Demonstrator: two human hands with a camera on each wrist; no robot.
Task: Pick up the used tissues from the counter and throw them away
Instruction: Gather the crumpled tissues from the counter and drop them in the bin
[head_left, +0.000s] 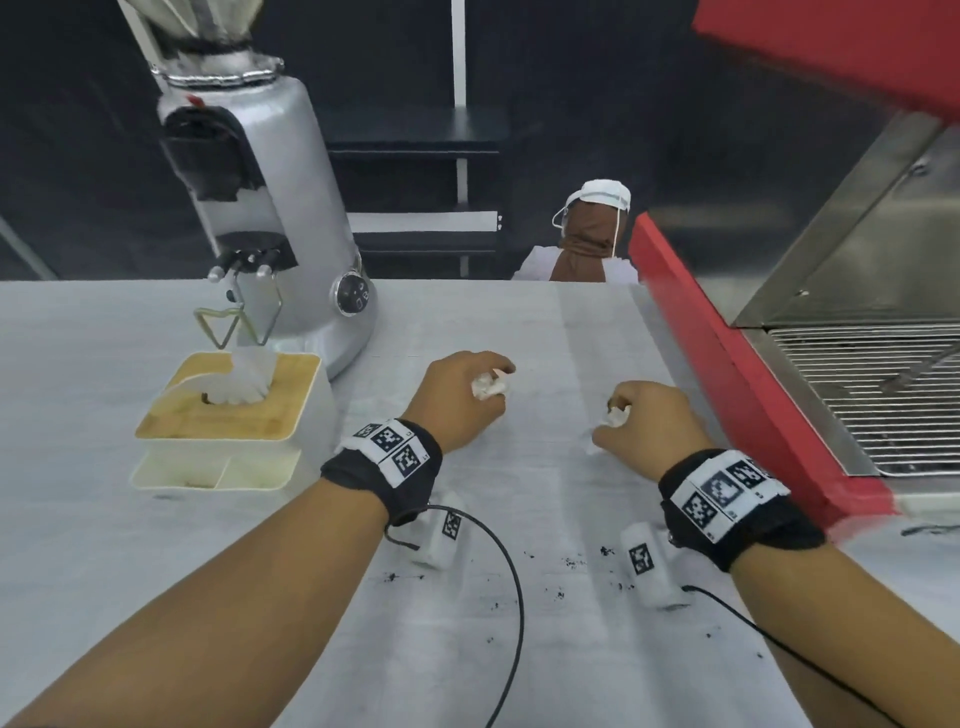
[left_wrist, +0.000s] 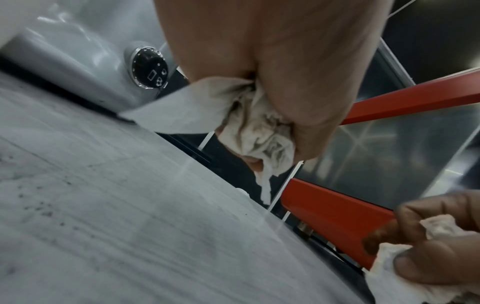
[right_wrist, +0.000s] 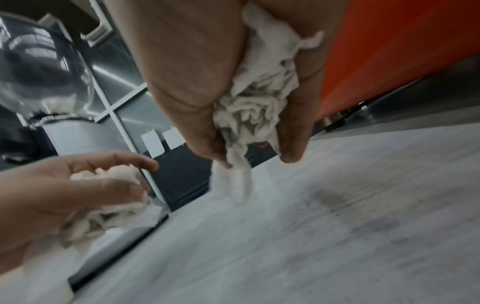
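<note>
My left hand (head_left: 480, 387) hovers over the middle of the grey counter (head_left: 104, 545) and grips a crumpled white tissue (head_left: 488, 385). The left wrist view shows that tissue (left_wrist: 249, 123) bunched in the fist (left_wrist: 285, 82), a loose corner sticking out left. To the right, my right hand (head_left: 631, 415) grips a second crumpled tissue (head_left: 617, 415). In the right wrist view this tissue (right_wrist: 257, 107) fills the palm, a strip dangling toward the counter, and the left hand (right_wrist: 78, 185) with its tissue (right_wrist: 109, 195) shows at lower left.
A tissue box (head_left: 234, 405) with a wooden lid stands left of my hands, in front of a silver coffee grinder (head_left: 270, 208). A red espresso machine (head_left: 727, 374) with a drip grate (head_left: 872, 395) lines the right. Dark coffee grounds (head_left: 571, 564) speckle the counter. A masked person (head_left: 592, 234) sits beyond the far edge.
</note>
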